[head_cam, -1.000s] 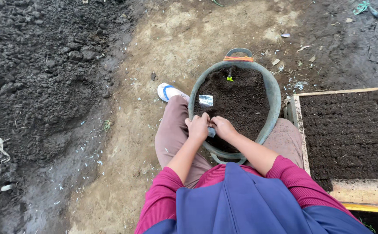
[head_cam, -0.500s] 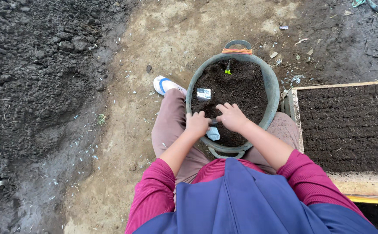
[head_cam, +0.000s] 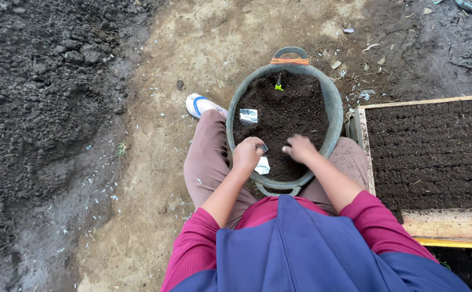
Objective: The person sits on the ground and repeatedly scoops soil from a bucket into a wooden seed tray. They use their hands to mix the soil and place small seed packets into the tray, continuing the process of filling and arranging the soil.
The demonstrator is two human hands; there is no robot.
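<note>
Landmark: we sit with a round grey tub (head_cam: 338,116) full of dark soil (head_cam: 295,116) between our knees.
Left hand: our left hand (head_cam: 246,154) is at the near left edge of the tub. The fingers are curled shut around a small clear plastic bag (head_cam: 262,165). The bag hangs down from the hand, just inside the tub rim.
Right hand: our right hand (head_cam: 300,148) is over the soil near the front of the tub, just beside the left hand but not touching it. It looks blurry. The fingers are bent in loosely, and we cannot tell if it holds any soil.
On the soil: 1 more small shiny bag (head_cam: 248,115) lies flat at the left side of the tub. 1 little green thing (head_cam: 278,85) sticks up at the far side.
Tub handle: the far handle (head_cam: 290,53) has orange string around it.
Right of the tub: a wooden frame (head_cam: 387,103) packed with rows of dark soil.
Left of the tub: our foot in a white and blue sandal (head_cam: 198,105) on the bare tan ground.
</note>
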